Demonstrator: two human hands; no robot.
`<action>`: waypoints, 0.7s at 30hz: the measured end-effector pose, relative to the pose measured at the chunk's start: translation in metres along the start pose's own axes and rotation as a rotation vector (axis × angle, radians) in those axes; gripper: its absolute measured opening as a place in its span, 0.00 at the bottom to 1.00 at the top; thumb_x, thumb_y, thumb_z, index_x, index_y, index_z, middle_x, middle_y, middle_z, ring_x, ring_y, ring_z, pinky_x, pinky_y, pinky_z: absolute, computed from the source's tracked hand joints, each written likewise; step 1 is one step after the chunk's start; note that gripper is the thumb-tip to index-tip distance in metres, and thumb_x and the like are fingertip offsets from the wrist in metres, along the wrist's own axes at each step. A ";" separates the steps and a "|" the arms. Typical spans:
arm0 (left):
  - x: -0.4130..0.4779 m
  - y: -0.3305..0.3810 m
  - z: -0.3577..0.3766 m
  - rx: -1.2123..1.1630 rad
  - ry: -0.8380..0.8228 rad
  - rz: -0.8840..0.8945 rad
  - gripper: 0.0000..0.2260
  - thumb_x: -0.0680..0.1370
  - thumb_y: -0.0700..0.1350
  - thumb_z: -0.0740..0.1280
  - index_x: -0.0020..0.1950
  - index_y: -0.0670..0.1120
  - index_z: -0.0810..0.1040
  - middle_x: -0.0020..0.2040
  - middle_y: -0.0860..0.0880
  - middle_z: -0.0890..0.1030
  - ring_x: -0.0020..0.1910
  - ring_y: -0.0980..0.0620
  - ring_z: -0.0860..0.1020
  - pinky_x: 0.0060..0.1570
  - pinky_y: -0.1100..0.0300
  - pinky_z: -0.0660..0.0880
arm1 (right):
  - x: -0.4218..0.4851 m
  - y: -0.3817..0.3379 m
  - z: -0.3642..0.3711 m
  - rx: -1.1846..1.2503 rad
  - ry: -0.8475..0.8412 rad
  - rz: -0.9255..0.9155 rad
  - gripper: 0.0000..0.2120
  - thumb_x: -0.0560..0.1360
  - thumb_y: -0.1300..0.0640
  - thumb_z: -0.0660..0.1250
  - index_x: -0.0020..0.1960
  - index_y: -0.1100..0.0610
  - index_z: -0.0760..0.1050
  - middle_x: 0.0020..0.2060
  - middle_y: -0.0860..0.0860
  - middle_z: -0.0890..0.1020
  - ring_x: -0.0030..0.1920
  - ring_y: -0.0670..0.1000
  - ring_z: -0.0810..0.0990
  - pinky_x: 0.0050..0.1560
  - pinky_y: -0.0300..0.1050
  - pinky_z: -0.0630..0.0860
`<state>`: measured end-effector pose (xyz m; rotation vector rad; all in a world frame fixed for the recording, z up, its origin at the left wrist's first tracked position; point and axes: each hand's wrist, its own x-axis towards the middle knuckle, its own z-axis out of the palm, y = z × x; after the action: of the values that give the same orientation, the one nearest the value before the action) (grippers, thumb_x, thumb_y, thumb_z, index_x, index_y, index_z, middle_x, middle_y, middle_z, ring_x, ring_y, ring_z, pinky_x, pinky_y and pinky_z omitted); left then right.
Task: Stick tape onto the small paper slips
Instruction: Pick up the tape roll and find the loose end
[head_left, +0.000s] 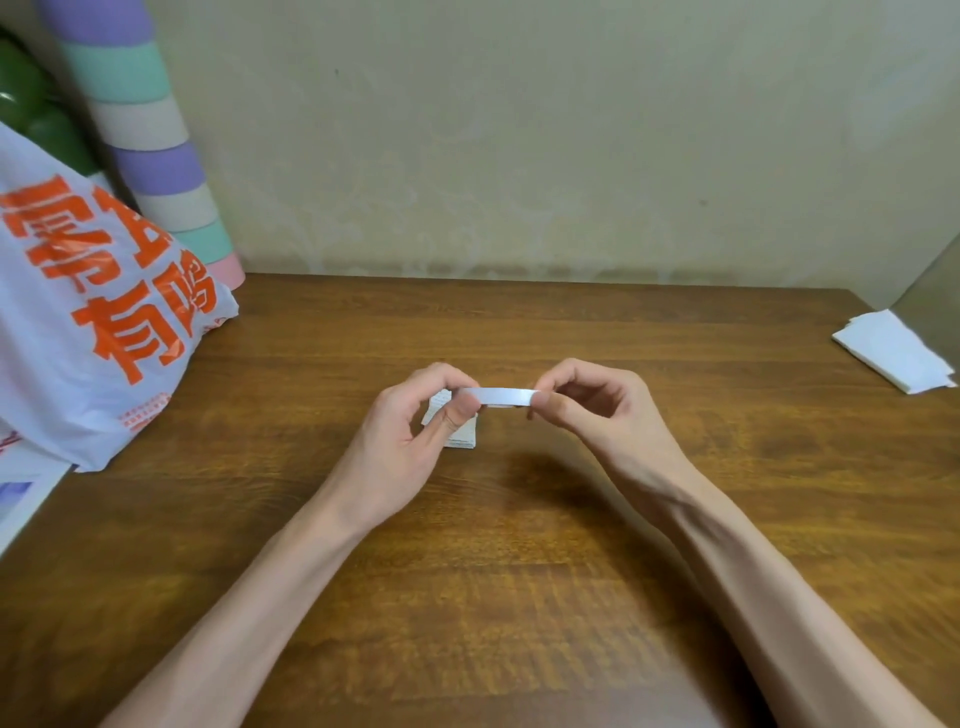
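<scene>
A thin white roll of tape is held flat above the middle of the wooden table. My left hand pinches its left side between thumb and fingers. My right hand pinches its right side the same way. Under my left hand lies a small stack of white paper slips, partly hidden by my thumb and fingers.
A white plastic bag with orange print stands at the left edge. Behind it leans a roll striped purple, teal and beige. Folded white tissue lies at the far right. The wall runs along the table's back.
</scene>
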<state>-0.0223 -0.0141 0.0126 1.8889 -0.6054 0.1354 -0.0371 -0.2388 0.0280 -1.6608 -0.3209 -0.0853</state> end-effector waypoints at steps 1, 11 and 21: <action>0.000 0.000 0.001 0.024 0.003 0.027 0.10 0.83 0.54 0.64 0.51 0.51 0.81 0.47 0.53 0.80 0.52 0.49 0.78 0.55 0.55 0.73 | 0.000 0.001 0.000 -0.028 -0.022 -0.007 0.05 0.79 0.66 0.72 0.44 0.65 0.80 0.38 0.51 0.82 0.40 0.43 0.78 0.45 0.32 0.72; -0.002 0.008 0.002 0.081 0.064 0.053 0.09 0.82 0.54 0.66 0.58 0.53 0.81 0.54 0.57 0.81 0.61 0.52 0.79 0.60 0.60 0.74 | 0.000 -0.001 0.001 -0.017 -0.034 -0.045 0.04 0.78 0.66 0.73 0.45 0.65 0.81 0.43 0.63 0.84 0.44 0.49 0.80 0.49 0.39 0.75; -0.003 0.010 0.004 0.098 0.036 0.100 0.05 0.82 0.49 0.67 0.51 0.54 0.82 0.46 0.57 0.78 0.50 0.49 0.79 0.50 0.65 0.73 | 0.001 0.005 0.006 -0.162 -0.086 -0.088 0.01 0.78 0.66 0.74 0.47 0.62 0.83 0.44 0.53 0.87 0.47 0.46 0.83 0.56 0.38 0.75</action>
<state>-0.0305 -0.0197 0.0184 1.9463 -0.6799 0.2675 -0.0356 -0.2337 0.0225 -1.8141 -0.4630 -0.1082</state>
